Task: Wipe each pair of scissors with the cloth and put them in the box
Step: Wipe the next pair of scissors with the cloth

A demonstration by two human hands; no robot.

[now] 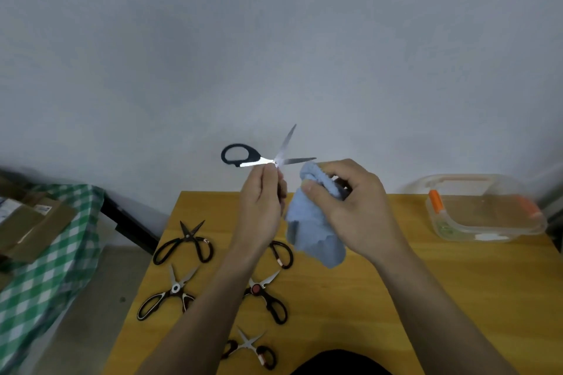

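Five pairs waiting: small scissors (248, 347) are seen nearest on the wooden table (396, 298); beyond them the white-pivot pair (170, 292) and red-pivot pair (265, 295), then the black pair (185, 242) and one part-hidden pair (281, 253).
Left hand (262, 201): raised over the table, fingers curled round the lower handle of the held scissors (268, 155), blades spread wide.
Right hand (344, 195): blue cloth (313, 225) is bunched in curled fingers and thumb, just beside the lower blade.
Step in hand: wiping, it is judged.
Done well: cloth should be folded over one blade and drawn from pivot to tip, fingers kept behind the edge.
Box (484, 213): clear, orange latches, far right on the table, no scissors made out inside.
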